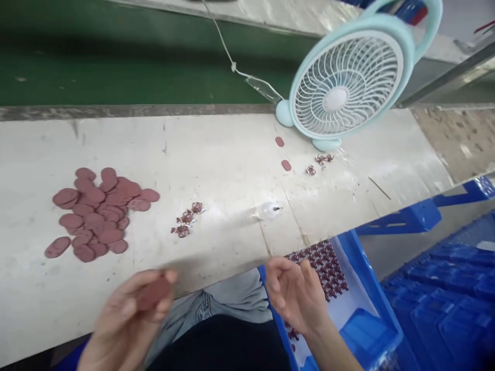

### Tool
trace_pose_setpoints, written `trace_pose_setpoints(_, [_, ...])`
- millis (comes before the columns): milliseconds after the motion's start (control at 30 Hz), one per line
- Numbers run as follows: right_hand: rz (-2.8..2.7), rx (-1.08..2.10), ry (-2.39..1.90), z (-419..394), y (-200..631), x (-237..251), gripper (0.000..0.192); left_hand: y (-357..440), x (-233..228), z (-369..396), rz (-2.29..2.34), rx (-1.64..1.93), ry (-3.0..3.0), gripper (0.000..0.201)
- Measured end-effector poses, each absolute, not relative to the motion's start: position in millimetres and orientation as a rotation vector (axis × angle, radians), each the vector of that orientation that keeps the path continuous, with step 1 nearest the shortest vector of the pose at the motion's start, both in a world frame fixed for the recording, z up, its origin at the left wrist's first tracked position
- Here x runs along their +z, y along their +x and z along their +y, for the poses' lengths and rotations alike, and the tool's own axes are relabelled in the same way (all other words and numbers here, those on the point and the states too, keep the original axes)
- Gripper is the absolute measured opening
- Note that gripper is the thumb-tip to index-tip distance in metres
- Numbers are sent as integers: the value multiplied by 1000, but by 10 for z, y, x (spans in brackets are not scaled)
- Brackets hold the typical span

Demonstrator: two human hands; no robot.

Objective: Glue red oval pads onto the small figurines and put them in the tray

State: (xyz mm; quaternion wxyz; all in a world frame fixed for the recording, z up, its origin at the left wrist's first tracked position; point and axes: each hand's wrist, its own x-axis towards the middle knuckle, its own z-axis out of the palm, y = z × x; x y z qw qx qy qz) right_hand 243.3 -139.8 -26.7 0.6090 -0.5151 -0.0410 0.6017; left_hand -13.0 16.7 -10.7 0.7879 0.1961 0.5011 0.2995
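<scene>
My left hand (133,312) is closed around a flat, reddish-brown oval piece (154,292), held between thumb and fingers at the table's near edge. Empty, with fingers loosely curled and apart, my right hand (296,291) is above the near edge beside a blue tray. A loose pile of similar oval pieces (98,214) lies on the table at the left. To its right sits a short row of small shiny brown parts (186,220). Farther right is a small whitish, translucent item with a dark tip (268,211).
A light-blue fan (335,99) stands at the back right of the white table (216,159), its cord behind it. Two oval pieces (286,165) and small shiny parts (324,159) lie before it. The blue tray (371,281) holds rows of brown parts (325,265). Blue crates (444,293) fill the right.
</scene>
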Motion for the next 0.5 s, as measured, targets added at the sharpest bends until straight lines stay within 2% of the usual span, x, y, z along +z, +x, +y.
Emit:
trace_pose_setpoints(67, [-12,1457,-982,-995,2442,-245,82,86,-115,81,952,563,345,34])
trace_pose_setpoints(133, [72,1465,-804,-666,2472,-241,84,262,-138,15,810,496,301,30])
trace_pose_setpoints(300, [169,1471,-580,-315,2425,-136,46,398,-201,-50,604,501,196,27])
trace_pose_setpoints(400, [37,1449,-740,-422,2273,-6,37,390,-212,-70,595,516,162,25])
trace_pose_setpoints(500, [-292,1236,-1068,-604,2089,91,38,409,-219,-92,598,538,159,26])
